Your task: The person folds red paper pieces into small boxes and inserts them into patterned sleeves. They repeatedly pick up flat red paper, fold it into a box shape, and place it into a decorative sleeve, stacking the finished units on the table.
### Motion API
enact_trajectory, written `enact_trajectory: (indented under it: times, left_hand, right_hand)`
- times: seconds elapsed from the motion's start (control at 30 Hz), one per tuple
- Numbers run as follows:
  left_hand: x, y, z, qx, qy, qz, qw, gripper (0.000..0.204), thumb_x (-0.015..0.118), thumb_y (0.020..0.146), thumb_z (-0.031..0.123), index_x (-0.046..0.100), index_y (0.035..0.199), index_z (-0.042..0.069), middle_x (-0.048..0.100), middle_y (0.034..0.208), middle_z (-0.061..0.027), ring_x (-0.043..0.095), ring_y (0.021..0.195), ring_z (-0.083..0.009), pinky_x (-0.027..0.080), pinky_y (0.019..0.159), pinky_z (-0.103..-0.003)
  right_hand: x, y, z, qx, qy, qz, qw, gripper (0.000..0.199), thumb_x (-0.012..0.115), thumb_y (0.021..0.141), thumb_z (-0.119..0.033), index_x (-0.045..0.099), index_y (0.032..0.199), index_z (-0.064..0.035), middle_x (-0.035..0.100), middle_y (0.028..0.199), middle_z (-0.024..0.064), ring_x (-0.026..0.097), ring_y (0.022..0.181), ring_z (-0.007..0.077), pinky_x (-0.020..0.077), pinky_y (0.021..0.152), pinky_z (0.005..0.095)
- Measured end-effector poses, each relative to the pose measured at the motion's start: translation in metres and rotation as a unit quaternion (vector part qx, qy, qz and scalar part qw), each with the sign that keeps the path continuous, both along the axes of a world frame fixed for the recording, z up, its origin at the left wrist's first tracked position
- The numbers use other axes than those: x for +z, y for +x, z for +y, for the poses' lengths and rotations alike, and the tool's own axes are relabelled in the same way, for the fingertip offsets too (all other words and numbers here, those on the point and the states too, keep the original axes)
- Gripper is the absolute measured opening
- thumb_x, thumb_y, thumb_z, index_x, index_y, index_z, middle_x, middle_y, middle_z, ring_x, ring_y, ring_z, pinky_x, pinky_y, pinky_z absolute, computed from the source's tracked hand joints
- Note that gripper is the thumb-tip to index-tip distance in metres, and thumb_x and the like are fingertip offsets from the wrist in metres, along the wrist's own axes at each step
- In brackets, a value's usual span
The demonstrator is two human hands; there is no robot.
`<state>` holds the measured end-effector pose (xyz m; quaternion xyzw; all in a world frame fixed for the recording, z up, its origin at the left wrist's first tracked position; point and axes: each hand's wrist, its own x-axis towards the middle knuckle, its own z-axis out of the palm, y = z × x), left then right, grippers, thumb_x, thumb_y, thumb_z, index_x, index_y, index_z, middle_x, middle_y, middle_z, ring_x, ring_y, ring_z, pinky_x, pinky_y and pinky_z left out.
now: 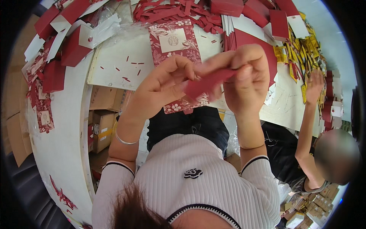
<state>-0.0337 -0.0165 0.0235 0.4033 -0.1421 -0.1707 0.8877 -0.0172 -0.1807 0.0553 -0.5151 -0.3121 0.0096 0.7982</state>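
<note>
A small red piece of card (207, 84), blurred by motion, is held up in front of me between both hands. My left hand (166, 82) pinches its left end, fingers curled. My right hand (248, 74) is closed on its right end, the thumb and bent fingers pressed together. Just below them lies a flat red and cream floral-printed card sheet (176, 41), partly covered by my hands. Its near end juts over the table edge.
Loose red strips (171, 13) pile up at the far side. Folded red boxes (76, 45) crowd the left, and a red card stack (251, 40) lies right. Yellow packets (303, 47) sit near another person's hand (315, 86). Cardboard boxes (102, 128) stand under the table.
</note>
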Motion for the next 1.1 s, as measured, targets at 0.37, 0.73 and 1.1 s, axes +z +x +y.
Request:
enact_trajectory:
  times: [0.37, 0.73, 1.1]
  left_hand:
    - [0.004, 0.003, 0.023, 0.027, 0.224, 0.042, 0.973, 0.010, 0.051, 0.077, -0.005, 0.054, 0.085, 0.000, 0.062, 0.073, -0.0123, 0.058, 0.056, -0.0135, 0.049, 0.049, -0.022]
    - [-0.001, 0.012, 0.020, 0.229, 0.318, -0.070, 0.917, 0.011, 0.059, 0.077, 0.000, 0.062, 0.087, 0.000, 0.063, 0.074, -0.0075, 0.060, 0.063, -0.0110, 0.048, 0.056, -0.020]
    - [0.011, -0.005, 0.009, 0.231, 0.390, -0.217, 0.865, 0.017, 0.057, 0.079, -0.001, 0.064, 0.094, 0.000, 0.065, 0.081, -0.0100, 0.063, 0.067, -0.0135, 0.050, 0.058, -0.022]
  right_hand:
    - [-0.030, 0.011, -0.010, -0.114, 0.097, 0.096, 0.984, 0.024, 0.052, 0.088, -0.028, 0.048, 0.088, -0.0040, 0.056, 0.068, 0.0079, 0.042, 0.047, 0.0081, 0.0348, 0.044, 0.0200]
    - [-0.026, 0.002, -0.008, -0.084, 0.008, 0.074, 0.994, 0.017, 0.047, 0.088, -0.006, 0.052, 0.103, 0.0003, 0.060, 0.078, 0.0125, 0.052, 0.059, 0.0118, 0.0410, 0.052, 0.0202]
    - [-0.020, -0.004, 0.002, -0.035, -0.208, 0.127, 0.969, 0.016, 0.060, 0.077, 0.005, 0.051, 0.090, 0.0015, 0.060, 0.071, 0.0044, 0.059, 0.069, 0.0071, 0.0436, 0.058, 0.0174]
